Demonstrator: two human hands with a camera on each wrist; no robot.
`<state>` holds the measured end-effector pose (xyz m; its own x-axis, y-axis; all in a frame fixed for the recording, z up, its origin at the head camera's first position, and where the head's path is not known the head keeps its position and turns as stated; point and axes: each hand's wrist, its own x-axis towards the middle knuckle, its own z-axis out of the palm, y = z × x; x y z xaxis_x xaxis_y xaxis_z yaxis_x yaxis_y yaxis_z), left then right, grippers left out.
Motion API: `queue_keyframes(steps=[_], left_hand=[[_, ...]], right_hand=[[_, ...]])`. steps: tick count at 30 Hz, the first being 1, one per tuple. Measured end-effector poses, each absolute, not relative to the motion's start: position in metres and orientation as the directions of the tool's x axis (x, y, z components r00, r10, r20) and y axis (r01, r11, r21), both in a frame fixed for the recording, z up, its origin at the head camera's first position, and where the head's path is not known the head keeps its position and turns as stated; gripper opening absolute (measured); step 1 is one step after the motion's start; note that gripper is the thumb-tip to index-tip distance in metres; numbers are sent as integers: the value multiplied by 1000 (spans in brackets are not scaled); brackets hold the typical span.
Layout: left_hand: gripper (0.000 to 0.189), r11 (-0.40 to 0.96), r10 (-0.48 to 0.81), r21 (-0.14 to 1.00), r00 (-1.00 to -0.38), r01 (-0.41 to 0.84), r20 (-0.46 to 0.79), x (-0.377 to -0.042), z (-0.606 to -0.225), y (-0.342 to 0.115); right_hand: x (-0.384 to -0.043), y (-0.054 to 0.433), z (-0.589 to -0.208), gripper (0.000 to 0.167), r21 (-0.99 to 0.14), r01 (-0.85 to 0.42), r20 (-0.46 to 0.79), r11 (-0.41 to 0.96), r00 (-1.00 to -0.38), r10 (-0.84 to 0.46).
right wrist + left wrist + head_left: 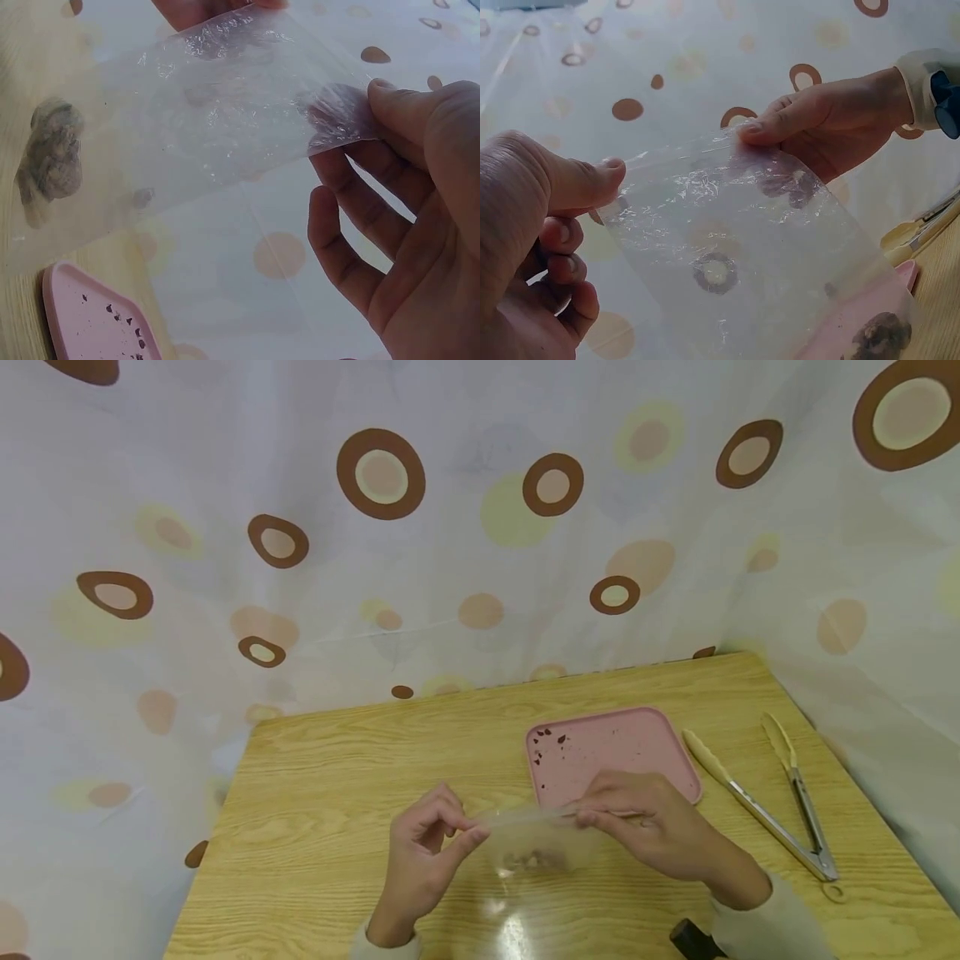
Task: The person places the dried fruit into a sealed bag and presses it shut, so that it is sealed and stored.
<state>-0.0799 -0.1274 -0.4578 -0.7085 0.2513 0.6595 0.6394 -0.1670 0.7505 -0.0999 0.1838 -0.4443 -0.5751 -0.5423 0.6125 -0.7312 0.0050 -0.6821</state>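
Note:
A clear plastic bag [528, 839] hangs between the two hands over the wooden table. At one top corner my left hand [426, 852] pinches it between thumb and forefinger, the other fingers curled loosely. My right hand [656, 822] pinches the opposite top corner, its thumb [405, 109] in front of the film. Down in the bag's bottom lies a dark brownish lump [56, 150], and a smaller dark bit [144, 197] rests apart from it. The bag's top edge is stretched between the hands, with wrinkles near the right hand's fingers.
Behind the right hand is a pink tray [607, 747] with several dark crumbs scattered on it. Metal tongs with cream tips [780, 839] lie spread at the table's right side. A curtain with brown ovals [480, 543] stands around the table [315, 827].

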Motion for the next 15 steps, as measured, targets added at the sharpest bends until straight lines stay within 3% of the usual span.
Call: queue_keyframes(steps=[8,15], left_hand=[[23,-141,261,756,-713,639,651,-70,-457,-131],[21,-123,273,778,-733,616,623,-62,-460,-136]], right_hand=[[-93,188,-442,43,-717,-697,571,10,-595,-566],[-86,185,-443,42,-764,-645,526,28,-647,-552]])
